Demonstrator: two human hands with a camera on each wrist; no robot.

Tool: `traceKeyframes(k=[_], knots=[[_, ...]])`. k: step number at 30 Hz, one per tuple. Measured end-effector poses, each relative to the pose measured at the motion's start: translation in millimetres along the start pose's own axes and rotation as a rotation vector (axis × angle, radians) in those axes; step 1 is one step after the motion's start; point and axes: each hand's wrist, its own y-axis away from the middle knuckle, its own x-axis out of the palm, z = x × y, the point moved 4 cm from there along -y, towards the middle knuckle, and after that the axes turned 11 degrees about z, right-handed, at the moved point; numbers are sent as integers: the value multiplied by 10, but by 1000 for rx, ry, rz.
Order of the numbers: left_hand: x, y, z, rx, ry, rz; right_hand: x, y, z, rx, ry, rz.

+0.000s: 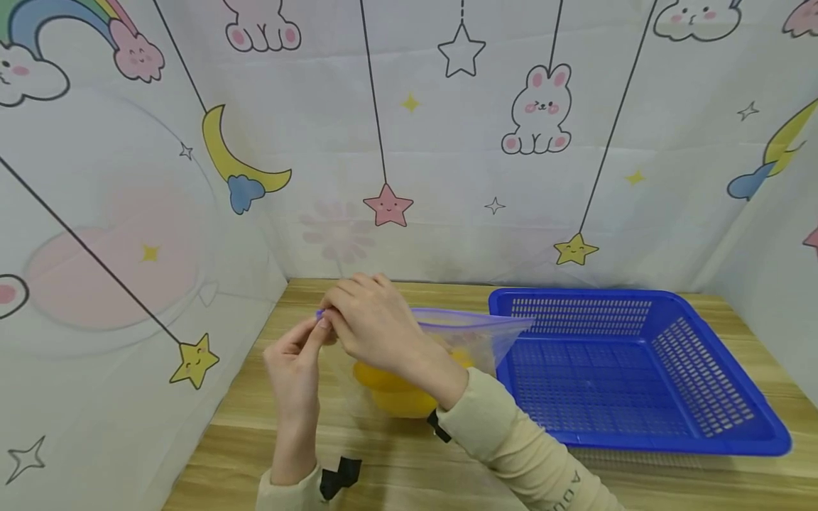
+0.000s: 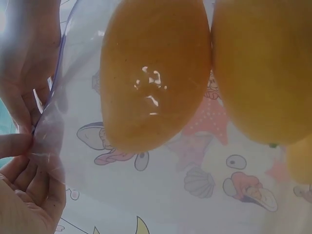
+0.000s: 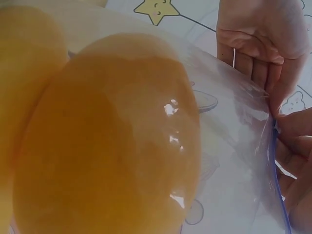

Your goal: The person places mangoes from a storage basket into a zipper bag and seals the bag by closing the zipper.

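Observation:
A clear zip-top bag (image 1: 508, 333) with a purple-blue zip strip and printed sea creatures stands on the table. Inside it are yellow-orange mangoes (image 1: 399, 401), seen close up in both wrist views, such as one mango (image 2: 156, 78) beside another. My left hand (image 1: 294, 372) pinches the left end of the zip between thumb and forefinger. Right beside it, my right hand (image 1: 377, 323) pinches the same corner, its forearm crossing in front of the bag. In the right wrist view, the zip strip (image 3: 279, 170) runs down past the right hand's fingers (image 3: 292, 146).
A blue slotted plastic basket (image 1: 677, 446) stands to the right, next to the bag. Beneath is a wood-grain table (image 1: 224, 454). Printed white cloth (image 1: 447, 177) hangs behind and at both sides. A black strap piece (image 1: 341, 475) shows by the left sleeve.

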Motion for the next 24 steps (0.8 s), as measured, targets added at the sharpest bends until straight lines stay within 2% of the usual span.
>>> traceKeyframes(k=[5,24], knots=[[16,8,-4,21,28,-22,-4,4,-6,-5,1,-21],[43,4,-30,83,64,-5,1,29,-46,-4,36,-17]])
